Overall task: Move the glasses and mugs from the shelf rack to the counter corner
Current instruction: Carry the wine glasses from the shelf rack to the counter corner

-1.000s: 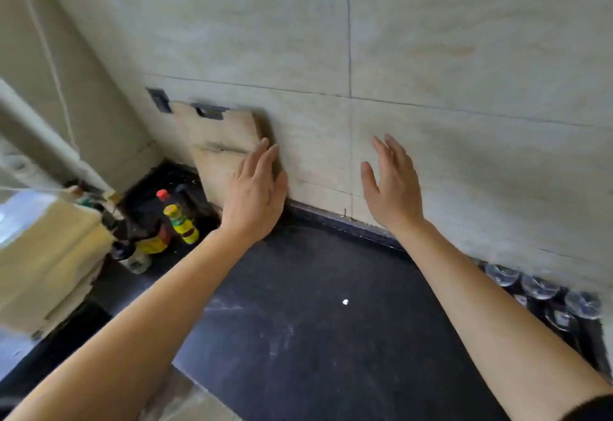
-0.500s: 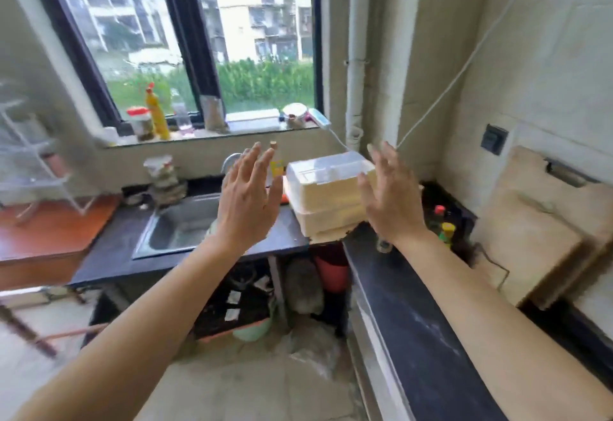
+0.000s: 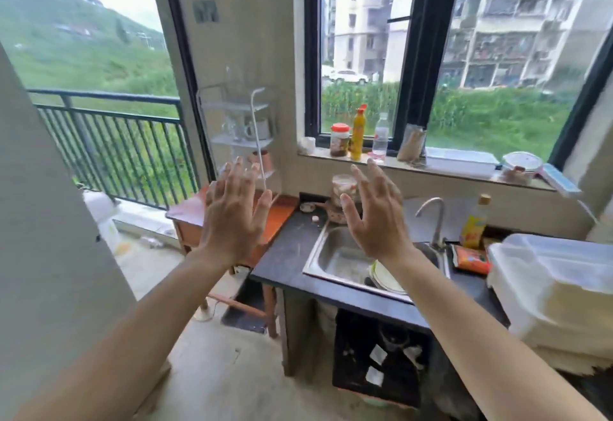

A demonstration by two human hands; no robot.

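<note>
Now facing the rack, hands free

Head view: moments ago I was looking down at the dark worktop by the tiled wall, glasses standing at its far right; since then my gaze has swung past the sink (image 3: pixel 345 256) to the window side. My left hand (image 3: pixel 232 218) and right hand (image 3: pixel 374 218) are raised, fingers spread, grasping nothing. Beyond my left hand, the white shelf rack (image 3: pixel 237 128) stands on the wooden table (image 3: pixel 282 208), with glasses and mugs (image 3: pixel 245 128) blurred on its middle tier. I judge a fresh pick-up comes next.
</note>
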